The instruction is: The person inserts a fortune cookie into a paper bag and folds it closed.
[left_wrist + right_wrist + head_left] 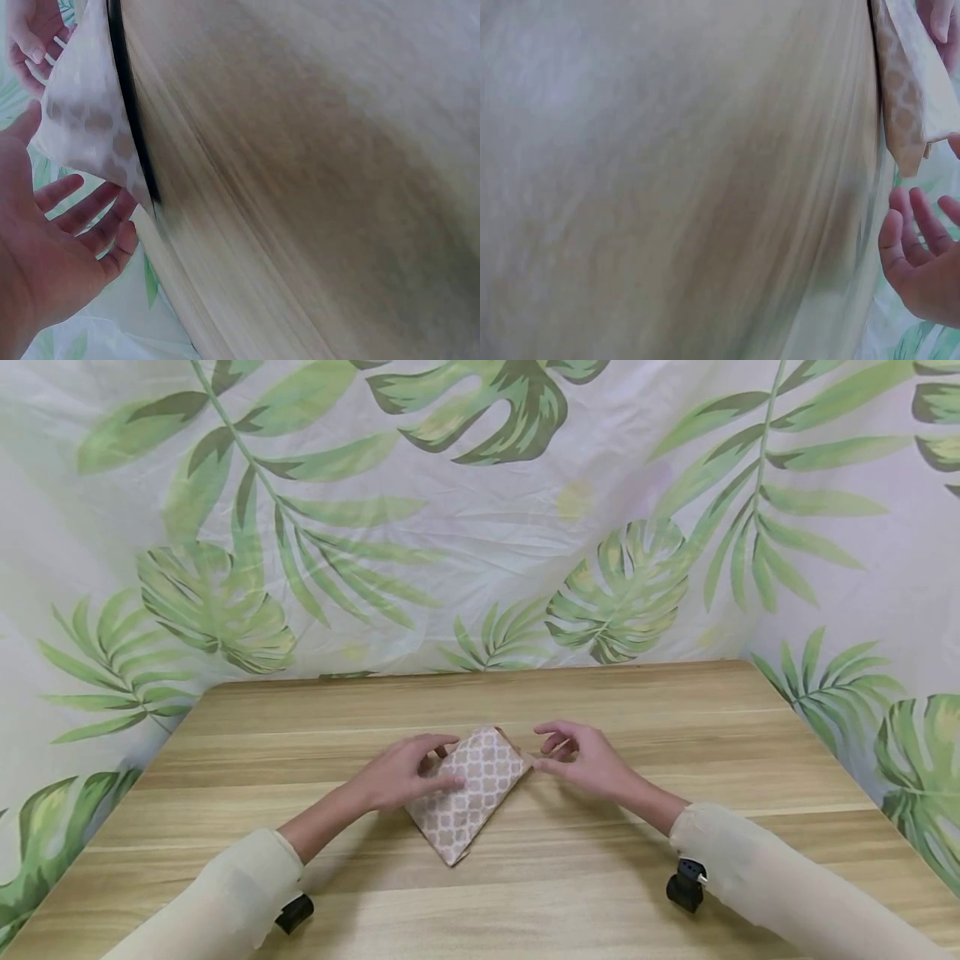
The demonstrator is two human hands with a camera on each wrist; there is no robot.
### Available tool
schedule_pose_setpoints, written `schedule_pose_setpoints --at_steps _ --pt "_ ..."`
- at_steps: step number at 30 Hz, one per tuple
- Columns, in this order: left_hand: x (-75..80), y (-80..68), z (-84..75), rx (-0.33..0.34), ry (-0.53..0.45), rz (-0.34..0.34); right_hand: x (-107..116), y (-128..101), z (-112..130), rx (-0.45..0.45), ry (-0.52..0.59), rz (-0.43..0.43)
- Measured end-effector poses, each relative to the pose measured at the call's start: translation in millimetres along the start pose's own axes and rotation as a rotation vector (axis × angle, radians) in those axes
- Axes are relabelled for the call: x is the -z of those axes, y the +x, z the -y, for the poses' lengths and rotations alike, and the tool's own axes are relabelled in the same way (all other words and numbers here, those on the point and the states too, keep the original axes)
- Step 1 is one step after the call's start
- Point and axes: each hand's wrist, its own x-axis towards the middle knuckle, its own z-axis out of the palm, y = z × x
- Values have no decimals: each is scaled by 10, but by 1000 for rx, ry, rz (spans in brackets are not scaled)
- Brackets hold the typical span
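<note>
A flat, folded paper bag (pixel 480 789), tan with a white lattice print, lies tilted at the table's middle, one corner toward the person. My left hand (pixel 405 772) holds its left side, thumb on the printed face and fingers at the far edge. In the left wrist view those fingers are bent and spread beside the bag (pixel 82 112). My right hand (pixel 581 760) is at the right corner, thumb tip touching a plain brown flap (pixel 527 758); its other fingers curve loosely above. In the right wrist view, the fingers are apart below the brown corner (pixel 909 161).
The bag is on a wood-grain table (pixel 637 877). A leaf-printed cloth (pixel 480 527) hangs behind the table and along its sides. Black wrist devices (pixel 686 885) are under both pale sleeves (pixel 787 868).
</note>
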Motion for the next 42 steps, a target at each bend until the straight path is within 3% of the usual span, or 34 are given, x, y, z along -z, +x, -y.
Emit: schedule_pose_setpoints --at_steps 8,13,17,24,34,42 --pt "-14 32 -26 43 -154 48 -82 17 67 -106 109 86" --pt "-20 61 -45 72 -202 62 -110 32 104 -125 146 93" --pt "-29 84 -63 108 -303 75 -116 44 112 -128 175 94" --pt "-59 97 -92 73 -419 29 -115 74 126 -132 246 87" --pt "-77 173 -211 -79 -462 -86 -36 98 206 108 165 -73" --pt "-71 207 -307 -261 -374 -243 6 106 323 324 26 -196"
